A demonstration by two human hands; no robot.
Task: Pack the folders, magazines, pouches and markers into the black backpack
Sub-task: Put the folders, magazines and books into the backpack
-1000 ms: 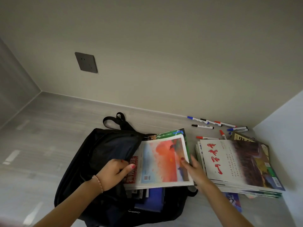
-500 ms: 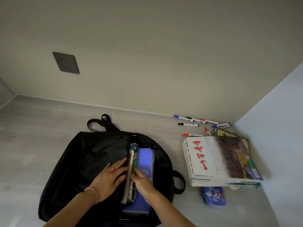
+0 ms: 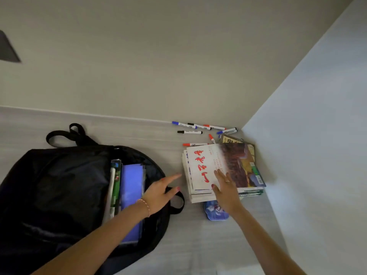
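Observation:
The black backpack (image 3: 59, 185) lies open on the grey floor at the left, with magazines (image 3: 114, 181) and a blue folder (image 3: 132, 187) standing in its opening. My left hand (image 3: 160, 192) hovers open over the bag's right edge, fingers pointing toward the magazine stack (image 3: 206, 165) in the corner. My right hand (image 3: 225, 187) rests flat on the stack's top cover, which is white with red characters. A blue pouch (image 3: 213, 212) lies under my right wrist, in front of the stack. Several markers (image 3: 189, 132) are scattered along the wall behind the stack.
Walls meet in a corner right behind the stack, so the right side is tight. A dark wall plate (image 3: 8, 50) sits at the upper left. The backpack's straps (image 3: 65, 133) loop out toward the back wall.
The magazine went down into the backpack and both hands let go of it. Both hands have left the bag and moved right; my right hand now lies on the stack.

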